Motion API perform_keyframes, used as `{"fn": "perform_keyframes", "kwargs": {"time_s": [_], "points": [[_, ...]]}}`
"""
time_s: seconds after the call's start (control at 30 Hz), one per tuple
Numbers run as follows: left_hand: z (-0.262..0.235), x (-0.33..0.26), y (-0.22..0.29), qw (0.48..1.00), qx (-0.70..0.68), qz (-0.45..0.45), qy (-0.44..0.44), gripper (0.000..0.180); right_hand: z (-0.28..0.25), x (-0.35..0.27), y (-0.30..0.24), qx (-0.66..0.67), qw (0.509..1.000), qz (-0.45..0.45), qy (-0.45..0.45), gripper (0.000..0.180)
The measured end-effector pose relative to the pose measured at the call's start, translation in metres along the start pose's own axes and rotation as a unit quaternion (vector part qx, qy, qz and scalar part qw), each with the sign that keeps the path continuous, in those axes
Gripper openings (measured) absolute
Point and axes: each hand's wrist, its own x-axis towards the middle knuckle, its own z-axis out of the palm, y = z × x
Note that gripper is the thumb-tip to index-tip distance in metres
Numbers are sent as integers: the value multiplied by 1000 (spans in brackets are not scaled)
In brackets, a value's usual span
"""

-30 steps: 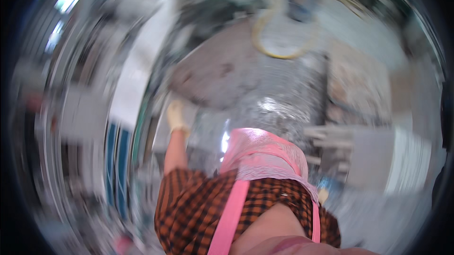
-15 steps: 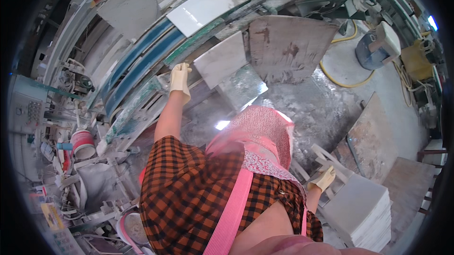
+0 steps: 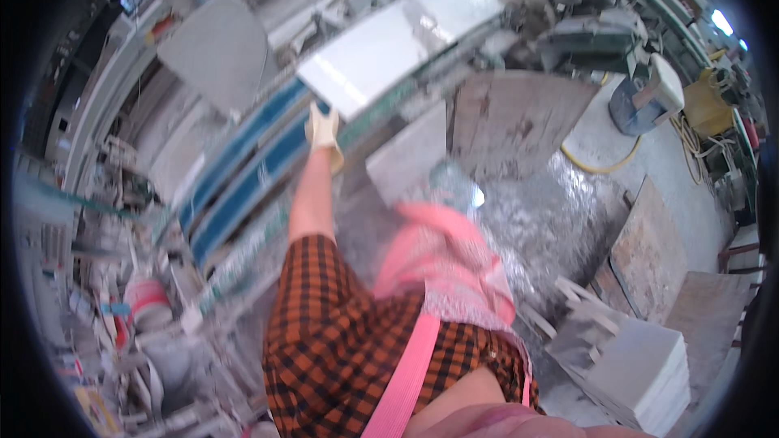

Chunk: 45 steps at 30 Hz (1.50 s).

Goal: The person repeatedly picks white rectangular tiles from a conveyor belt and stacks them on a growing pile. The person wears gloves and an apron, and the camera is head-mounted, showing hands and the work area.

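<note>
My left hand [image 3: 322, 128], in a cream rubber glove, reaches over the blue conveyor belts [image 3: 268, 163] with its thumb and fingers apart. It is beside the near left corner of a long white slab [image 3: 389, 48], and I see nothing held in it. Whether the fingertips touch the slab or a belt is too blurred to tell. My right hand is out of sight, hidden below my body or beyond the picture. A pink apron [image 3: 442, 263] hangs in front of me.
A pale panel [image 3: 410, 154] and a stained brown board [image 3: 519, 117] lean below the belt line. At right are a stack of grey-white tiles [image 3: 641, 373], a blue container [image 3: 633, 105] and a yellow hose [image 3: 596, 168]. A red-and-white bucket [image 3: 148, 304] stands at left.
My left hand has reached farther forward, from the frame's edge to over the belts near the slab, and its fingers have spread. My right hand, earlier beside the tile stack, has left view.
</note>
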Motion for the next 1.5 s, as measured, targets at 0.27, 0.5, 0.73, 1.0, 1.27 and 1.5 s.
{"fn": "perform_keyframes", "kwargs": {"time_s": [0.27, 0.5, 0.73, 1.0, 1.27, 1.5], "points": [[27, 75, 27, 992, 117, -22, -40, 71, 62, -53, -188, 246, 968, 42, 16, 24], [19, 95, 46, 993, 45, -101, -44, 58, 71, -62, -237, 277, 960, 29, 1, 25], [36, 125, 32, 970, -125, -207, 16, 49, 65, -54, -238, 279, 959, 42, 6, 26], [10, 128, 15, 703, -660, -264, 14, 48, 58, -32, -238, 256, 965, 46, 14, 28], [-77, 142, 85, 977, -5, 145, -156, 59, 26, -55, -203, 287, 955, 58, 40, 30], [-109, 120, 121, 911, 365, 123, -145, 43, 28, -117, -83, 94, 991, 85, 45, 37]]}}
